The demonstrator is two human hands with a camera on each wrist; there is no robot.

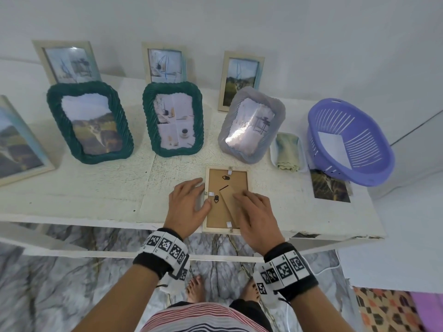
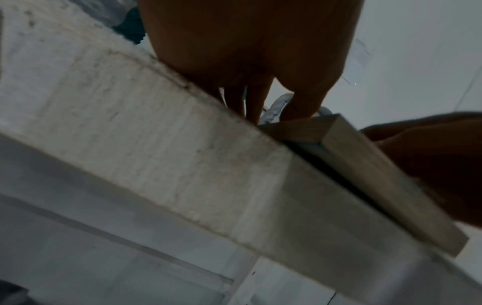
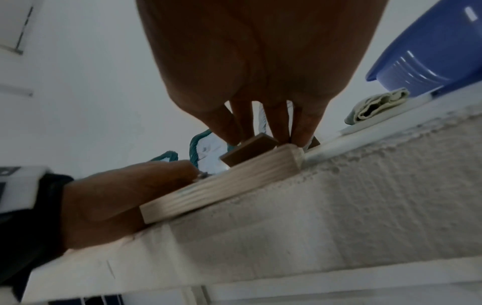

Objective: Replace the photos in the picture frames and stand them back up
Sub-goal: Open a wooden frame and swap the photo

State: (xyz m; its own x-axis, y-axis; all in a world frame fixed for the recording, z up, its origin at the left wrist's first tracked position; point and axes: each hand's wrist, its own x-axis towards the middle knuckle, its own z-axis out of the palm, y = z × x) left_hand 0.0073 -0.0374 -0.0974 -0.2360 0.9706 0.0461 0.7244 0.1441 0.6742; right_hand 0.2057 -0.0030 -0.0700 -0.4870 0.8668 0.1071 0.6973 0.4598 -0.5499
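A light wooden picture frame (image 1: pixel 237 180) lies face down at the table's front edge, its near end jutting slightly over it. Its brown backing, small tabs and hinged stand flap (image 1: pixel 230 200) face up. My left hand (image 1: pixel 191 197) lies with straight fingers along the frame's left side, the thumb touching the backing by a black hanger. My right hand (image 1: pixel 251 204) presses flat on the stand flap. In the left wrist view the frame's corner (image 2: pixel 365 175) shows under my left hand (image 2: pixel 250 62). In the right wrist view my right hand (image 3: pixel 260 72) lies fingers down on the flap (image 3: pixel 250 150).
Two green rope frames (image 1: pixel 88 121) (image 1: pixel 173 118) and a grey one (image 1: pixel 251 123) stand behind, with wooden frames further back. At the right are a folded cloth (image 1: pixel 287 152), a purple basket (image 1: pixel 350 140) holding white paper, and a loose photo (image 1: pixel 329 185).
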